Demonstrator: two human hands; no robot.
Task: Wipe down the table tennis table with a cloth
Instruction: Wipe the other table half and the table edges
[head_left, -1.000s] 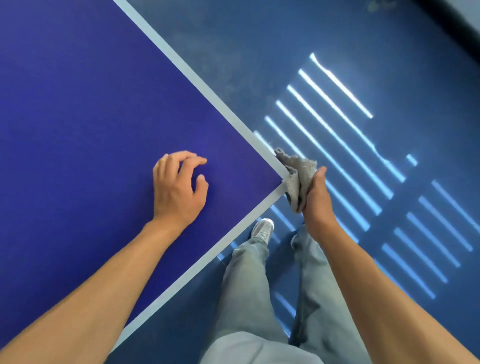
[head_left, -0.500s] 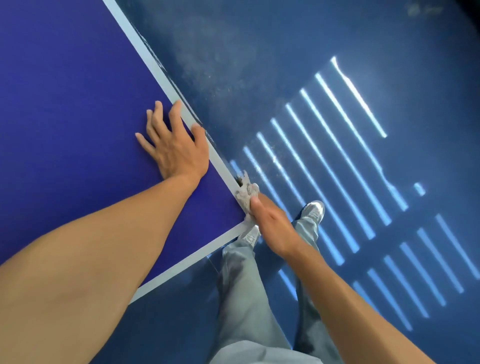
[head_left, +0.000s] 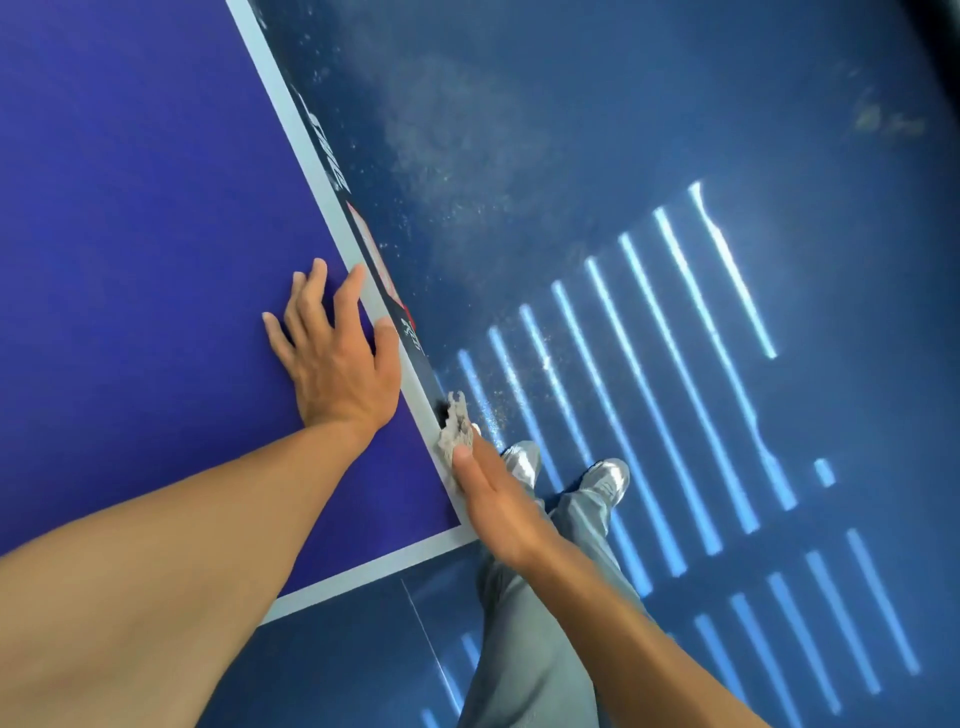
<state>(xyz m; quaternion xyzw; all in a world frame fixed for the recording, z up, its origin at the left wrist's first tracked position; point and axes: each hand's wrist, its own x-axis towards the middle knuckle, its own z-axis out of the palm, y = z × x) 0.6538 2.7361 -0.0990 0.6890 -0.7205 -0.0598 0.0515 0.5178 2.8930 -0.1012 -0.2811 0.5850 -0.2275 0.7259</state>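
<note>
Fingers (head_left: 462, 460) of right hand (head_left: 498, 504) pinched cloth (head_left: 456, 423) against worktop (head_left: 130, 208) edge; left hand (head_left: 337, 358) lay spread flat alongside. Edge beyond fingers judged unwiped.

There is one camera, worn on the person's head. It looks down, close over a corner of the blue surface (head_left: 135, 249) and the floor (head_left: 649, 114) beside it. Top right goes dark — maybe the lens rim.

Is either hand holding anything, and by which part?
The right hand grips the crumpled grey cloth by its near end, at the side edge of the blue table tennis table. The left hand lies flat, holding nothing.
</note>
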